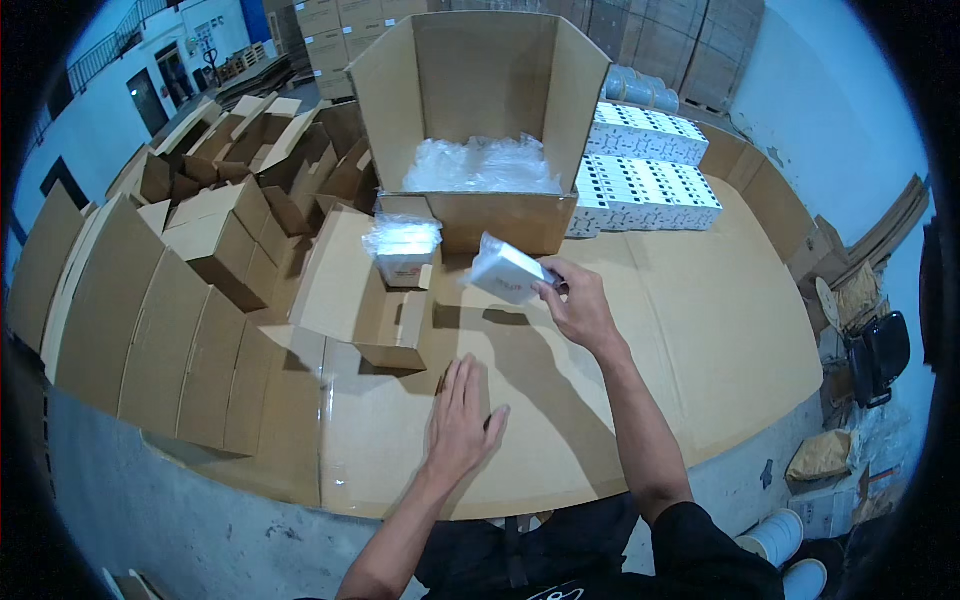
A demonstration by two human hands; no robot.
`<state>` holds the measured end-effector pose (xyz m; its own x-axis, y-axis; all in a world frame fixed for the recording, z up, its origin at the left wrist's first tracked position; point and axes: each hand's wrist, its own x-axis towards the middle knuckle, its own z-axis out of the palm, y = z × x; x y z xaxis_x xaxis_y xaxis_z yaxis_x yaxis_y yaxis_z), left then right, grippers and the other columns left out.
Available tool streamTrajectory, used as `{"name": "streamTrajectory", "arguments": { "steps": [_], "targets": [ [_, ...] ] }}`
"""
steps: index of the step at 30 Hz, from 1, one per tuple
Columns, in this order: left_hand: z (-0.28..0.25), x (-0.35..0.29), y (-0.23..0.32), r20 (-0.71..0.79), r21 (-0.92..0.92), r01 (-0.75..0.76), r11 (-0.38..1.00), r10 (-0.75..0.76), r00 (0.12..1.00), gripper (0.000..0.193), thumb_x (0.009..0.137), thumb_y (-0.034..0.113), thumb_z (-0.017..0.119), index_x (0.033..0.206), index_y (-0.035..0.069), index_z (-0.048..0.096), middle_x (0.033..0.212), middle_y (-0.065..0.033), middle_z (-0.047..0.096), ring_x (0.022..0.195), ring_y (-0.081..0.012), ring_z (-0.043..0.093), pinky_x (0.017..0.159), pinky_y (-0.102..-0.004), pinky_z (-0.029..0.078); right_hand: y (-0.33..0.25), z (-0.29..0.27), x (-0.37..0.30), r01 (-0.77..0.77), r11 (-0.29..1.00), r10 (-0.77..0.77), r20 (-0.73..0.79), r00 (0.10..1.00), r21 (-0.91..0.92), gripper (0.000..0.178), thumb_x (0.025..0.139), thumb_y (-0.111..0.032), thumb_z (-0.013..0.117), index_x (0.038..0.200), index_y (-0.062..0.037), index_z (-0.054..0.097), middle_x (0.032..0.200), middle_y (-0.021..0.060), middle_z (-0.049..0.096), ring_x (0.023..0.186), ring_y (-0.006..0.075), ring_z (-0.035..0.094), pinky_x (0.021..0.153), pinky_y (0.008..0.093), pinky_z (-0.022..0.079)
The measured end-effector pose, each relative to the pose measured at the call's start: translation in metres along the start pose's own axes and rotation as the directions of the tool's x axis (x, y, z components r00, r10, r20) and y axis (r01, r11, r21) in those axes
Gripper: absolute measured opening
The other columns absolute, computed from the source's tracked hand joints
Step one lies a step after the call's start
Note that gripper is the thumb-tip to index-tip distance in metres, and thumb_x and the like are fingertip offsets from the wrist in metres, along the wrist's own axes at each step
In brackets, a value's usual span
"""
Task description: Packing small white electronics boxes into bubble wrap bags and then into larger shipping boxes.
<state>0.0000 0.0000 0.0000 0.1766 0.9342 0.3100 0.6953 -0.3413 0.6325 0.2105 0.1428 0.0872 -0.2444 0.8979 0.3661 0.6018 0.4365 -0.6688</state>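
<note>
Fingers of my right hand (580, 305): pinched on one end of a plastic-wrapped white box (508, 274), held above the table (720, 350), right of an open-topped carton (390, 357); fingers of my left hand (462, 425): extended, palm down, thumb apart, holding nothing; carton's far end: wrapped white boxes (405, 268); behind: large carton (505, 218)

At the far left, a dark railing (118, 40) runs above a dark door (147, 102) in a pale wall. Near it stand wooden pallets (243, 62). Sealed cartons (330, 52) are stacked at the back, with larger brown boxes (683, 40) to the right and a row of bluish rolls (642, 90) in front of those. On the right are a black chair (878, 358) and a crumpled brown bag (822, 456); two white reels (776, 538) stand low on the grey floor (225, 510).
</note>
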Motion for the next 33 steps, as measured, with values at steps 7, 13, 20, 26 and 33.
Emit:
{"name": "streamTrajectory", "arguments": {
  "steps": [7, 13, 20, 26, 33],
  "targets": [
    [-0.046, -0.063, 0.033, 0.164, 0.251, 0.019, 0.968, -0.062, 0.984, 0.073, 0.093, 0.038, 0.065, 0.150, -0.001, 0.041, 0.157, -0.0204, 0.040, 0.146, -0.0430, 0.034, 0.120, -0.0561, 0.026, -0.030, 0.048, 0.046, 0.075, 0.896, -0.022, -0.124, 0.992, 0.439, 0.023, 0.096, -0.002, 0.065, 0.117, 0.0055, 0.063, 0.095, 0.0141, 0.073, 0.084, 0.0169, 0.071, 0.075, 0.0326, 0.060],
    [-0.050, -0.076, 0.034, 0.121, 0.233, 0.063, 0.971, -0.093, 0.988, 0.068, 0.092, 0.036, 0.066, 0.147, 0.002, 0.047, 0.154, -0.0157, 0.045, 0.143, -0.0416, 0.037, 0.118, -0.0566, 0.029, -0.023, 0.095, 0.081, 0.058, 0.783, -0.022, -0.067, 0.998, 0.619, 0.021, 0.098, -0.002, 0.063, 0.118, 0.0042, 0.063, 0.099, 0.0086, 0.072, 0.089, 0.0121, 0.070, 0.079, 0.0297, 0.061],
    [-0.051, -0.076, 0.031, 0.091, 0.198, 0.089, 0.976, -0.109, 0.990, 0.063, 0.091, 0.034, 0.067, 0.143, 0.003, 0.052, 0.152, -0.0139, 0.047, 0.141, -0.0409, 0.039, 0.117, -0.0560, 0.030, -0.033, 0.085, 0.089, 0.008, 0.912, -0.057, 0.106, 0.993, 0.411, 0.023, 0.097, -0.005, 0.064, 0.118, 0.0034, 0.063, 0.099, 0.0161, 0.072, 0.088, 0.0182, 0.072, 0.076, 0.0329, 0.059],
    [-0.051, -0.073, 0.030, 0.082, 0.210, 0.064, 0.976, -0.083, 0.993, 0.060, 0.091, 0.033, 0.065, 0.141, 0.002, 0.053, 0.148, -0.0140, 0.049, 0.138, -0.0393, 0.041, 0.115, -0.0540, 0.032, -0.056, 0.070, 0.104, 0.307, 0.952, -0.306, 0.143, 0.941, 0.019, 0.022, 0.092, -0.004, 0.065, 0.112, 0.0043, 0.064, 0.102, 0.0245, 0.068, 0.093, 0.0371, 0.069, 0.081, 0.0441, 0.055],
    [-0.052, -0.074, 0.029, 0.068, 0.198, 0.074, 0.977, -0.089, 0.994, 0.060, 0.089, 0.031, 0.068, 0.140, 0.003, 0.054, 0.148, -0.0133, 0.050, 0.137, -0.0400, 0.042, 0.115, -0.0545, 0.033, -0.073, 0.094, 0.116, 0.371, 0.878, -0.241, 0.390, 0.889, -0.302, 0.015, 0.087, -0.003, 0.069, 0.096, 0.0069, 0.063, 0.102, 0.0279, 0.065, 0.098, 0.0474, 0.064, 0.086, 0.0522, 0.054]
  ]
}}
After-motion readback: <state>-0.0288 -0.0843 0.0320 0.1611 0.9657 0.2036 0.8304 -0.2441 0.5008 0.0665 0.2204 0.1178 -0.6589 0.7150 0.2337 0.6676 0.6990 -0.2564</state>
